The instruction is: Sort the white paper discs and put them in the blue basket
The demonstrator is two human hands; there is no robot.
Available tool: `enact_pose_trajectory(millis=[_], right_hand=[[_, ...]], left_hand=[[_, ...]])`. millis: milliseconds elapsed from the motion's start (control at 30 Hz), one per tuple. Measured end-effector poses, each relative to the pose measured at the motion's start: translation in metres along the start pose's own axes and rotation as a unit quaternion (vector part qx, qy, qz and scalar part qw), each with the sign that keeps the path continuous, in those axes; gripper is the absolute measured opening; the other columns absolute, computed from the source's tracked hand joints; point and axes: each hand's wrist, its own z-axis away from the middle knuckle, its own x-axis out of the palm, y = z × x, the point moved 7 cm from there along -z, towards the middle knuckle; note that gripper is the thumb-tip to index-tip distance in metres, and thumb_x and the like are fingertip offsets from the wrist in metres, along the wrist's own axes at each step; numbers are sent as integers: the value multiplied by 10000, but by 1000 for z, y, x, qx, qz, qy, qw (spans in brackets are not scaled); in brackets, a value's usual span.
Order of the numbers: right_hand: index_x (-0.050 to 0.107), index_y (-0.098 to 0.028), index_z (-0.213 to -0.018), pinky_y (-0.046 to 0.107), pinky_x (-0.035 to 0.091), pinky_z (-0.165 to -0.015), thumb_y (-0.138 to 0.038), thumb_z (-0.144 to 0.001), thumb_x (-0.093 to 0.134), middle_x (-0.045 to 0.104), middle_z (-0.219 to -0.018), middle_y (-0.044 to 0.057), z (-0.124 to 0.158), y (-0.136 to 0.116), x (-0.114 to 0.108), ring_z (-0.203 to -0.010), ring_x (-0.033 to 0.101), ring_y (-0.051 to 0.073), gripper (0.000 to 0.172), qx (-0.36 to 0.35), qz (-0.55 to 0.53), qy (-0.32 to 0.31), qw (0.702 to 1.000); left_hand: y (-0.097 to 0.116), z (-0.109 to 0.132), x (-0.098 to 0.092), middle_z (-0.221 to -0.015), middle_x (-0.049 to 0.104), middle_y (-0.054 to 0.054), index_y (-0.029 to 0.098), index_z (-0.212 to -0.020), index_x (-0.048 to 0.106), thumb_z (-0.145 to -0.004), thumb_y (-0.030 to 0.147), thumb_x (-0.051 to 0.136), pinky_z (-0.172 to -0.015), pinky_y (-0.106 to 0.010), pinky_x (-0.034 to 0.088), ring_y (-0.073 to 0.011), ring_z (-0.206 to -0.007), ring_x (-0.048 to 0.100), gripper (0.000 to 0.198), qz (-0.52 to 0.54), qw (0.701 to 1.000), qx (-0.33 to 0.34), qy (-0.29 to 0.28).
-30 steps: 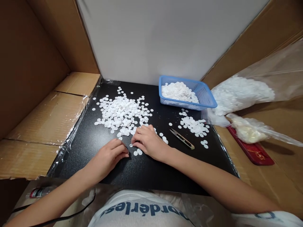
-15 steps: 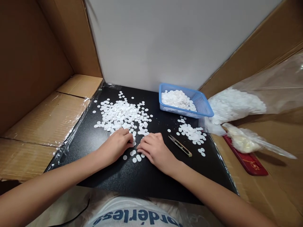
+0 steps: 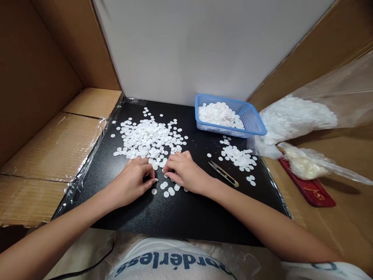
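White round discs lie heaped in a large pile on the black tabletop, just beyond both hands. At the pile's near edge my left hand is closed, thumb and forefinger pinching a white disc. To its right, my right hand has its fingers curled and tips drawn together, with a disc's edge at the thumb and fingertips. Between the hands and the table's front edge a few loose discs lie flat. The fingers of both hands partly cover discs beneath them.
Thread snips lie right of my right hand, beside a smaller disc pile. A blue plastic basket holds more discs. Farther right are a clear bag of white discs, a knotted bag and a red object. Cardboard walls flank the table.
My left hand has drawn slightly back and left, a disc now showing in its pinch. My right hand has shifted a little left and up. The view has tilted slightly.
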Motion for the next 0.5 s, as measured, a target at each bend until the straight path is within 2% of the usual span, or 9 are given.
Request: enact_pose_trajectory(millis=[133, 267, 367, 500], right_hand=[[682, -192, -860, 333, 291, -824, -160, -898, 707, 616, -840, 5, -3, 5, -3, -877, 540, 177, 56, 20, -40, -6, 999], [688, -195, -932, 323, 310, -802, -139, -940, 644, 641, -863, 8, 16, 15, -28, -831, 571, 158, 72, 46, -54, 68, 995], [690, -186, -939, 314, 319, -776, -140, -953, 622, 647, -869, 11, 44, 16, -37, -801, 573, 147, 82, 53, -48, 112, 991], [721, -196, -997, 322, 311, -776, -165, -976, 586, 609, -824, 19, 64, 0, -21, -794, 531, 158, 141, 2, 25, 103, 994]], left_hand=[[-5, 0, 0, -765, 605, -8, 194, -763, 627, -850, 218, 656, -748, -351, 392, -208, -763, 550, 95, -13, 1000, -4, -13], [-4, 3, -4, -778, 599, -6, 194, -803, 589, -866, 205, 654, -707, -334, 390, -202, -739, 539, 91, -35, 998, 22, 46], [10, 10, -2, -858, 597, -30, 190, -848, 601, -945, 167, 547, -715, -320, 421, -204, -810, 541, 113, -11, 993, 91, 72], [35, 19, 12, -1063, 624, -59, 205, -1061, 633, -1000, 178, 483, -826, -346, 449, -213, -947, 549, 164, 3, 978, 197, 71]])
